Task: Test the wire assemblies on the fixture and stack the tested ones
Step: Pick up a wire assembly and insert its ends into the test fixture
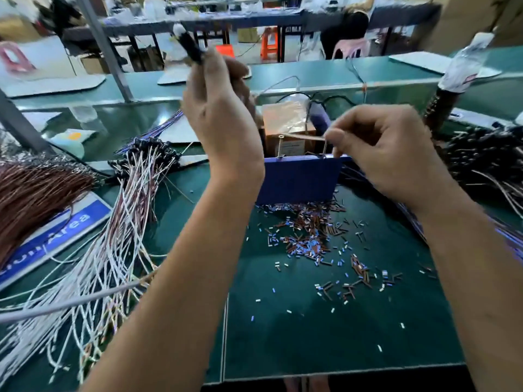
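My left hand (pixel 220 108) is raised above the bench and grips the black capped end of a wire assembly (pixel 188 43), which points up and left. My right hand (pixel 379 145) pinches the thin bare wire ends (pixel 325 144) and holds them down at a metal pin on the top edge of the blue fixture (pixel 300 176). A second pin (pixel 280 145) stands to the left on the same edge. A brown box (pixel 285 128) sits behind the fixture.
A spread pile of white and red wire assemblies (pixel 113 236) lies at the left, beside a brown wire bundle (pixel 34 193). Black assemblies (pixel 486 159) are heaped at the right. Cut insulation bits (pixel 311 239) litter the green mat. A plastic bottle (pixel 467 60) stands far right.
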`<state>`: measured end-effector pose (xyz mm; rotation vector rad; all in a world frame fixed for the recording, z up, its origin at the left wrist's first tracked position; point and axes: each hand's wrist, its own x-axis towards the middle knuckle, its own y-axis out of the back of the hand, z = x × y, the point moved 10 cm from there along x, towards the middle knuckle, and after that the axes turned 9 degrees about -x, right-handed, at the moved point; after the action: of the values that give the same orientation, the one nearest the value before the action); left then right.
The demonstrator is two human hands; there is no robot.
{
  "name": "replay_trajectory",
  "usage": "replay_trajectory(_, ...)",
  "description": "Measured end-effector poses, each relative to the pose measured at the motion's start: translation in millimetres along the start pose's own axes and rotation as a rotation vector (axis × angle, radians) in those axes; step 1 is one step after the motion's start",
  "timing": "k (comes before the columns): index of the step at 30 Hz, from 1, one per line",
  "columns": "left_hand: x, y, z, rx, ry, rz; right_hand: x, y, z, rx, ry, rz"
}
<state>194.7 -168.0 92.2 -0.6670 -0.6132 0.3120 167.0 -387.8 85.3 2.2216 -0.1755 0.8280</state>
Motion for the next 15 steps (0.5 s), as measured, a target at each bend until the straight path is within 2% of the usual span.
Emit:
replay_trajectory(2, -17, 6, -18, 0.133, -0.009, -0.074, -11, -18, 14, -0.103, -0.007, -0.108)
replay_trajectory(5, -54, 17, -46, 0.473, -0.081, -0.223, -27, -47, 24, -0.249, 0.051, -0.209)
replay_trajectory(7, -61, 21, -59, 0.676, -0.160, -0.350, -32, -52, 24, -0.337, 0.116, -0.133)
replay_trajectory(9, -77, 11, -68, 0.871, -0.263, -0.580, -38, -52, 24, -0.347, 0.147, -0.039)
replay_trajectory(11, -93, 7, -80, 0.952, -0.297, -0.774, -46, -55, 25, -0.336, 0.168, 0.022)
replay_trajectory(15, -97, 12, -89, 0.988, -0.284, -0.840, -58, -56, 43, -0.240, 0.094, 0.093)
